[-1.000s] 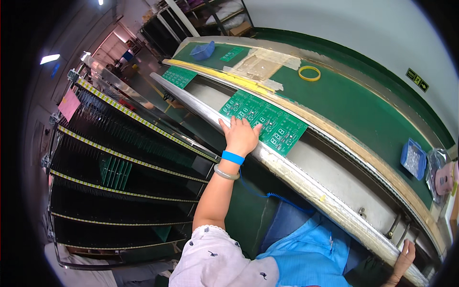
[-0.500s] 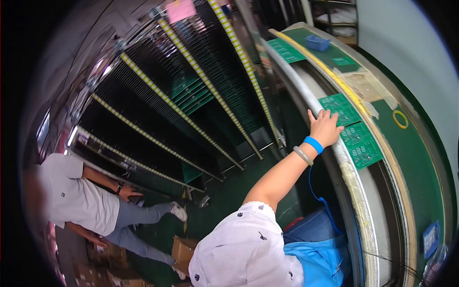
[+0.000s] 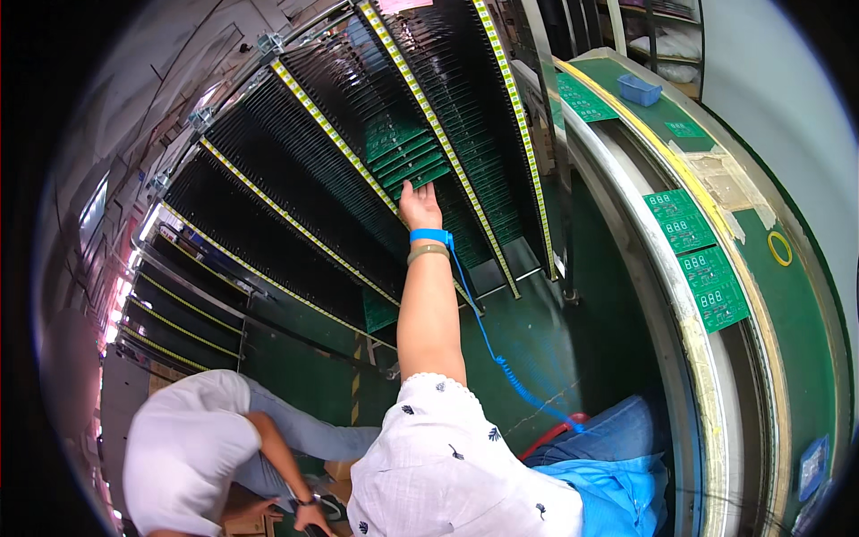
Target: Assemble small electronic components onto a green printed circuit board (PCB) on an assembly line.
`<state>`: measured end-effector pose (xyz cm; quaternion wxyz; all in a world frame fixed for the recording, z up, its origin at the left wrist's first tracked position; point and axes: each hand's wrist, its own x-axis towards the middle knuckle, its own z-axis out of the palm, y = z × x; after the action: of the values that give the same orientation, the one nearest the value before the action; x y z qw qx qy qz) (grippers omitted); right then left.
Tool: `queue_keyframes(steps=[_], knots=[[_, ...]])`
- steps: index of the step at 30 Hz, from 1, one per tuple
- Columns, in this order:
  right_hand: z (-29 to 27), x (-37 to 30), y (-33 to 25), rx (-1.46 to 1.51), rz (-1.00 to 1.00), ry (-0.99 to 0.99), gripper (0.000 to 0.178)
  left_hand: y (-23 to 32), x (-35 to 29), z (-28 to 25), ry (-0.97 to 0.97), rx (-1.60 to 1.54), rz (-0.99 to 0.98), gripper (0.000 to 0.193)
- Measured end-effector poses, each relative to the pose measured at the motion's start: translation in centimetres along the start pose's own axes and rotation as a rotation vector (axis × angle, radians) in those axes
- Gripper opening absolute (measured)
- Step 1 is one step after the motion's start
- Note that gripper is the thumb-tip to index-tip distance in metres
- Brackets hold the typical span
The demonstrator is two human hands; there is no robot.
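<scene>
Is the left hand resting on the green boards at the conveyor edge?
No, the left hand reaches the green boards in the black rack.

Black slotted storage rack (image 3: 295, 179), tall, with yellow-striped dividing rails: a row of green printed circuit boards (image 3: 407, 152) is held upright in its slots, and one further green board (image 3: 379, 310) is seen lower down. Long green-topped workbench (image 3: 787, 331), curved by the lens, edged in yellow: two green segmented circuit panels (image 3: 698, 259), a yellow tape ring (image 3: 779, 249), a blue plastic tray (image 3: 639, 89) and beige taped patches (image 3: 720, 174) are laid on it.
</scene>
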<state>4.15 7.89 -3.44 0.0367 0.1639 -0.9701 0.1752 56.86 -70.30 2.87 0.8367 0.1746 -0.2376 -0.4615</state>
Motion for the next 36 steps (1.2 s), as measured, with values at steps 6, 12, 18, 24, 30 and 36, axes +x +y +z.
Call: queue_keyframes(steps=[6, 12, 18, 24, 30, 36], knots=[[-1.4, -2.2, 5.6, 0.523, 0.311, 0.005, 0.038, -5.5, -1.8, 2.8, 0.169, -0.076, -0.167, 0.028], [0.9, -3.4, -0.4, 0.362, -0.145, 0.013, 0.022, -0.8, -11.8, 0.2, 0.146, -0.11, -0.362, 0.027], [0.0, -5.4, -18.4, 0.66, -0.601, -0.183, 0.015, 2.4, -36.0, 4.3, -0.017, -0.092, -0.789, 0.037], [5.9, -7.1, -26.6, 1.422, -0.418, -0.732, 0.064, 2.9, -51.0, 7.7, -0.458, 0.022, -1.286, 0.044], [2.7, -3.7, -16.6, 1.455, 0.008, -0.055, 0.026, -2.1, -54.6, 11.4, -1.016, 0.272, -1.172, 0.043], [-3.1, 0.8, -7.8, 1.374, 0.301, -0.262, 0.026, -9.7, -53.2, 19.0, -1.401, 0.496, -1.019, 0.053]])
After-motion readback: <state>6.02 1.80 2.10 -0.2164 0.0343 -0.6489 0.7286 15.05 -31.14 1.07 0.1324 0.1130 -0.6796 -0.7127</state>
